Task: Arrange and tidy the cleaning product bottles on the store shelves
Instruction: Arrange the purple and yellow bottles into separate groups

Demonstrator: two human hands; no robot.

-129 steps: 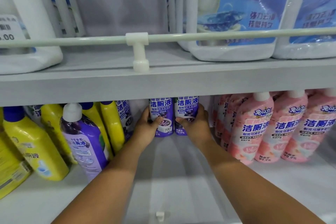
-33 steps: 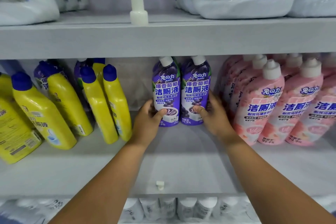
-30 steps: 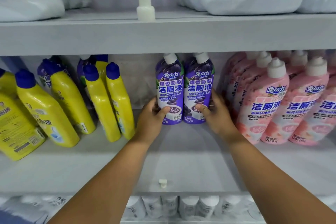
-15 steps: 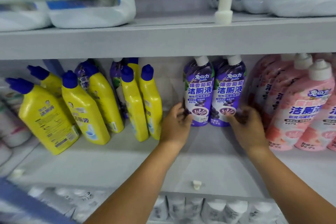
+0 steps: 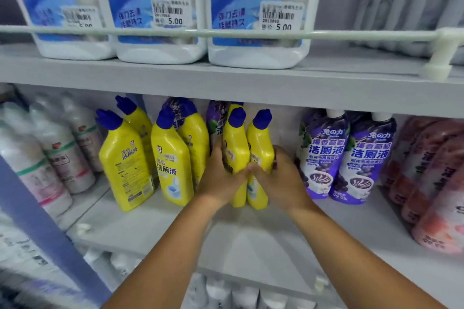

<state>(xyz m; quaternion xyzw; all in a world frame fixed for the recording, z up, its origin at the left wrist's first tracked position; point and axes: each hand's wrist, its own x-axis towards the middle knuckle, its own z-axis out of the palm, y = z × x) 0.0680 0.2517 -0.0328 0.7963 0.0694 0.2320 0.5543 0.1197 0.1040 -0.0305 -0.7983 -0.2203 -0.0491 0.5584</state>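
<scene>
At frame centre, the left hand point(image 5: 221, 178) and right hand point(image 5: 278, 178) each wrap one upright yellow bottle point(image 5: 236, 155), grips closed, thumbs meeting. The pair's long axes run vertical, and the purple bottles point(image 5: 324, 155) stand just right.

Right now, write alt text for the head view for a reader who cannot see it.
Two hands, left hand and right hand, clasp a pair of yellow bottles standing on a grey shelf. More yellow bottles stand to their left, purple bottles and pink bottles to the right. White jugs with blue labels sit on the shelf above.
</scene>
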